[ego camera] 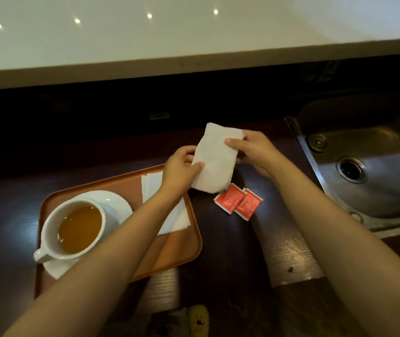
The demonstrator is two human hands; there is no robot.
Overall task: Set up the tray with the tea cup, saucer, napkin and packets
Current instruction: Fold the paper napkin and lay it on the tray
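On tray, tea-filled cup, saucer, flat napkin

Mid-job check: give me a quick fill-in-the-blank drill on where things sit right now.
1. The white ceramic tea cup stands on a white ____ on the orange plastic tray.
2. Both hands, left hand and right hand, hold a white paper ____.
3. The two red packets lie on the dark counter, ____ the tray.
4. The steel ____ is on the right.

Missing: saucer; napkin; off; sink

Bare forearms, no sleeves, rings.
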